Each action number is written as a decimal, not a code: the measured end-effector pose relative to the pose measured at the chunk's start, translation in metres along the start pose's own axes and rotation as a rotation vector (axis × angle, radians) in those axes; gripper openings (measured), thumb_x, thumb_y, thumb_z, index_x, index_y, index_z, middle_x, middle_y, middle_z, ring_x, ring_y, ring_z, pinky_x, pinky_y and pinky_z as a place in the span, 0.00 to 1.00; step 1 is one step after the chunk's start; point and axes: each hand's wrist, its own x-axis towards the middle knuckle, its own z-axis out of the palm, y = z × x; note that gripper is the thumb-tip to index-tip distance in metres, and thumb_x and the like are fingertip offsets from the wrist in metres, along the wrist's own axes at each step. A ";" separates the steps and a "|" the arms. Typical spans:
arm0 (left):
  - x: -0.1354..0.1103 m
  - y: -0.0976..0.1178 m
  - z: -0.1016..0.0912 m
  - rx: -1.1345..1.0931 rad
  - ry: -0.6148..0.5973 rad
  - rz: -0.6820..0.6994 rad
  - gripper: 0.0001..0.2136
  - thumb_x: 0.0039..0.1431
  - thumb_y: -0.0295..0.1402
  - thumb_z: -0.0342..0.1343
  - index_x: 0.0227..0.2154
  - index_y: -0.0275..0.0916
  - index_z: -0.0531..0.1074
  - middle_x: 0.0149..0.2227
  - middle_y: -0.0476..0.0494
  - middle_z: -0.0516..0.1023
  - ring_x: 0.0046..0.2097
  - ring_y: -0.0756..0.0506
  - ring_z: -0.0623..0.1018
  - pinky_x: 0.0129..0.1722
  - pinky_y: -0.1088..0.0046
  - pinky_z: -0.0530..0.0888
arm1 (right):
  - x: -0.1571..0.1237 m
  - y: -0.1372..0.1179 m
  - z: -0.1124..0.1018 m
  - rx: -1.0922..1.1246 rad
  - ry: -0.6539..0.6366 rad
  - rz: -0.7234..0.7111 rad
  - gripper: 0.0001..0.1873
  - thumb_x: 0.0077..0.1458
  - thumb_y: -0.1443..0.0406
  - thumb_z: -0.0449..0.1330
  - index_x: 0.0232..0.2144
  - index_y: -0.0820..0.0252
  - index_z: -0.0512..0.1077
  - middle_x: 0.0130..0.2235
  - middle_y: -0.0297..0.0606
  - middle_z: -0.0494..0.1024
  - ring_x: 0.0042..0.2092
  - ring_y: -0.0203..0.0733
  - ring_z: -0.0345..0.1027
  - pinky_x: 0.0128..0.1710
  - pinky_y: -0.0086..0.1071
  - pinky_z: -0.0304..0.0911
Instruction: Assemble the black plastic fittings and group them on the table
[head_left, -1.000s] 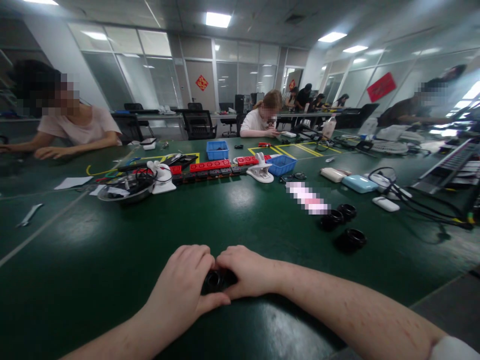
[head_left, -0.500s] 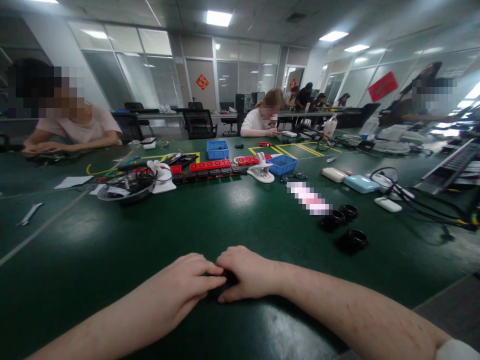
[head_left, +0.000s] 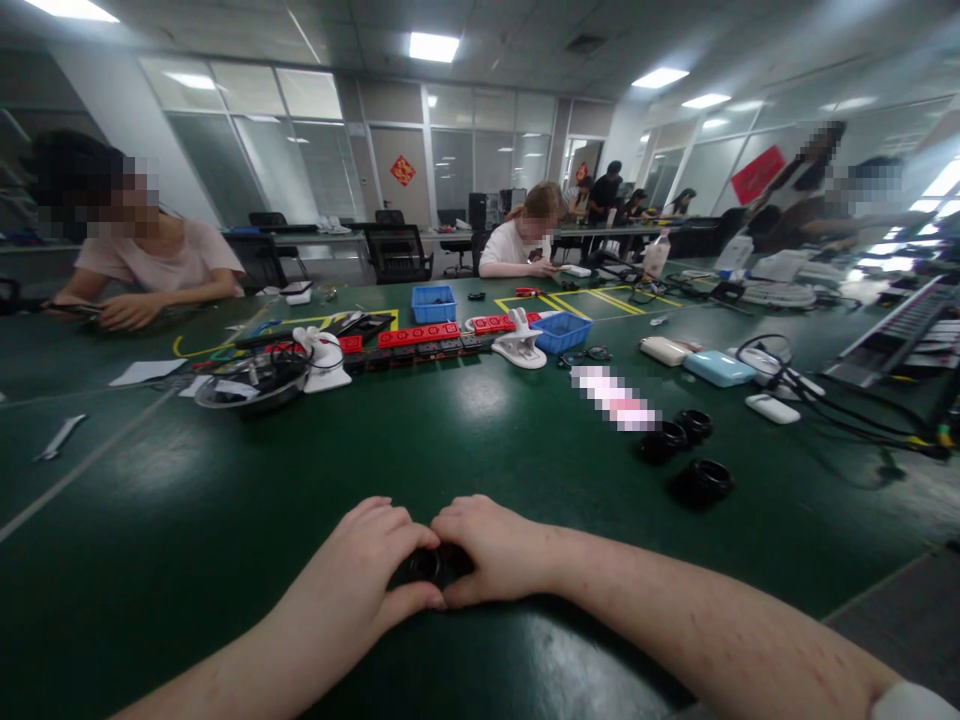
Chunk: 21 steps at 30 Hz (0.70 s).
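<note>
My left hand [head_left: 360,575] and my right hand [head_left: 495,550] meet near the front edge of the green table [head_left: 465,450]. Both are closed around a small black round part [head_left: 429,566], which shows only in the gap between thumbs and fingers. Most of that part is hidden by my fingers. Three similar black ring-shaped parts [head_left: 686,452] lie on the table to the right, well away from my hands.
Farther back lie a round tray with cables [head_left: 251,380], red and black power strips [head_left: 420,340], two blue bins [head_left: 562,330], white clamps [head_left: 521,345], a wrench [head_left: 60,437] and chargers with cables [head_left: 772,385]. Other people sit at the far left, far middle and right.
My left fingers covered the black part half a second ago; now they have drawn back and it shows again between my hands. The person at far left moved their hands.
</note>
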 end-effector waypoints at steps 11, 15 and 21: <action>0.001 0.008 0.009 0.183 0.128 -0.017 0.10 0.43 0.38 0.63 0.27 0.38 0.72 0.25 0.48 0.74 0.32 0.42 0.75 0.49 0.46 0.62 | 0.001 0.000 0.000 -0.002 0.009 -0.014 0.18 0.43 0.55 0.63 0.31 0.63 0.68 0.29 0.34 0.70 0.31 0.36 0.61 0.31 0.29 0.54; 0.000 0.007 0.012 0.208 0.180 0.004 0.12 0.42 0.39 0.64 0.25 0.37 0.72 0.24 0.48 0.73 0.31 0.43 0.74 0.49 0.45 0.62 | 0.001 -0.001 0.000 -0.002 -0.003 -0.008 0.17 0.43 0.56 0.63 0.30 0.63 0.68 0.30 0.35 0.71 0.32 0.37 0.61 0.33 0.30 0.54; -0.001 0.002 0.006 0.100 0.171 0.011 0.15 0.42 0.45 0.62 0.28 0.39 0.71 0.31 0.48 0.73 0.37 0.41 0.73 0.53 0.42 0.54 | 0.001 -0.001 0.000 0.027 -0.003 0.007 0.19 0.43 0.55 0.63 0.33 0.63 0.68 0.30 0.35 0.72 0.32 0.38 0.63 0.33 0.30 0.56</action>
